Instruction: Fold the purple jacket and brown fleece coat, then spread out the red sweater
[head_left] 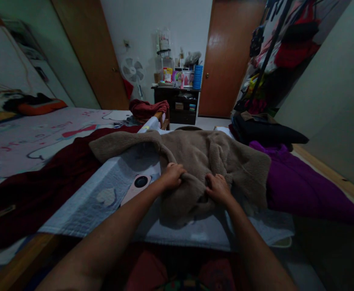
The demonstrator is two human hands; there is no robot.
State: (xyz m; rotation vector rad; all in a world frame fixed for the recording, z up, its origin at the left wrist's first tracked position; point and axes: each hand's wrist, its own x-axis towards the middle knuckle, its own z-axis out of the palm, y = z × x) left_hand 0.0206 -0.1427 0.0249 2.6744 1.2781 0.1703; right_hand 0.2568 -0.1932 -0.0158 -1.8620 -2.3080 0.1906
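Coat (191, 147) in brown fleece lies rumpled across the middle of the cloth-covered desk (82, 214), one sleeve reaching far left and the bulk of it spread to the right. Nearest us, our forearms come in from the near left and near right and slant inward, the elbows apart. Our left hand (173, 175) has its fingers curled shut over a fold at the middle; our right hand (219, 189), slightly nearer, pinches the cloth beside a small dark gap, fingers bent and knuckles up.

To work this thick pile well, we would do best to take only the layer we want between thumb and fingers, draw both hands apart evenly, and ease the creases outward rather than tug; a deep handful would probably bunch the layers beneath. Loose wrists should help.

A pink item (131, 195) with a dark disc lies left, partly behind our left forearm. A purple garment (301, 182) sits right, touching the coat, with dark clothes (261, 129) farther along. Maroon cloth (67, 161) lies left; far off stand a fan (132, 70) and a cabinet (175, 106).
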